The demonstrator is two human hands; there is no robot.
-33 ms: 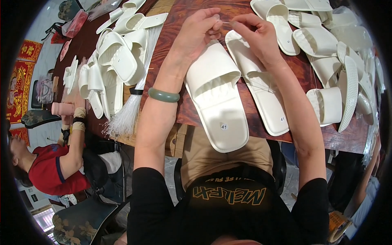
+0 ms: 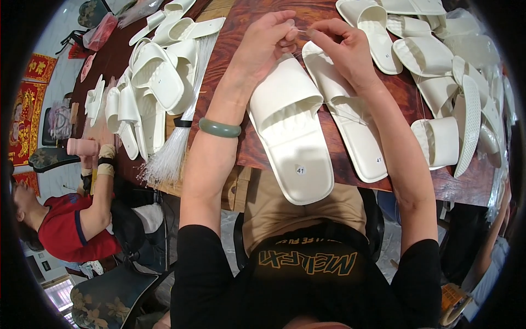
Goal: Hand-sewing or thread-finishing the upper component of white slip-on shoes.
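Observation:
My left hand [image 2: 267, 43], with a green bangle [image 2: 219, 128] on that arm, is closed in a pinch beyond the toe of a white slipper [image 2: 290, 109]. My right hand [image 2: 346, 50] pinches toward it, thumb against forefinger, above the toe of a second white slipper [image 2: 359, 140]. Between the fingertips runs a thin clear strand, which both hands seem to grip. More fine strand loops over the second slipper. The first slipper lies sole down, its heel jutting past the near edge of the reddish wooden table [image 2: 249, 148].
A bundle of clear strands [image 2: 178, 148], banded in black, hangs at the left table edge beside a pile of white slippers [image 2: 159, 77]. More slippers [image 2: 424, 55] crowd the right side. At far left a co-worker in red [image 2: 71, 225] holds a pink cylinder [image 2: 82, 147].
My right hand's fingers have shifted slightly, and its thumb tip sits a little closer to my left hand. The co-worker's pink cylinder has moved slightly left. The slippers have stayed put.

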